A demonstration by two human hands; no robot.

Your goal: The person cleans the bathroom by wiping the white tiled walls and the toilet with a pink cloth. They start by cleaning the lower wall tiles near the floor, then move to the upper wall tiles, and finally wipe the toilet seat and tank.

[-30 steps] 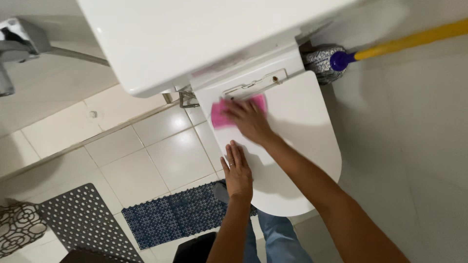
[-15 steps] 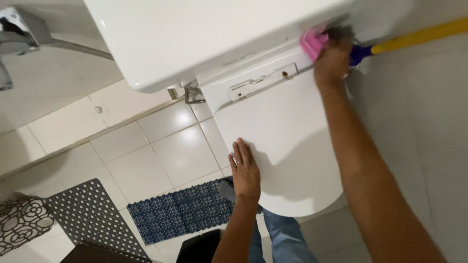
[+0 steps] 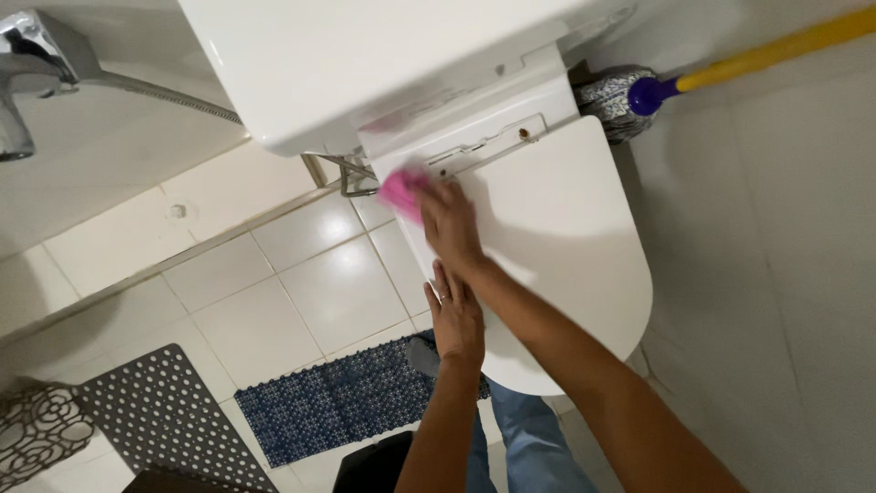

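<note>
So we had our right hand [image 3: 449, 224] pressed flat over a pink cloth [image 3: 401, 190], fingers spread on top of it rather than curled around it, pinning it down at the upper left corner of the closed toilet lid [image 3: 566, 237], right by the hinge strip. Palm-down like that probably gave us more pressure on the surface than a pinch would.

Our left hand [image 3: 456, 319] lay open and empty on the left edge of the lid, just below the right one, fingers pointing toward the top of the frame. It looked like a brace, steadying us while we leaned over.

The white tank [image 3: 365, 64] filled the top middle of the frame. A mop [image 3: 630, 96] with a yellow handle leaned in the upper right beside the bowl, out of the way. In the lower left, on the tiled floor [image 3: 301, 292], sat a blue mat [image 3: 338, 402] and a grey perforated mat [image 3: 173, 411], with a tap [image 3: 32, 68] in the upper left corner.
</note>
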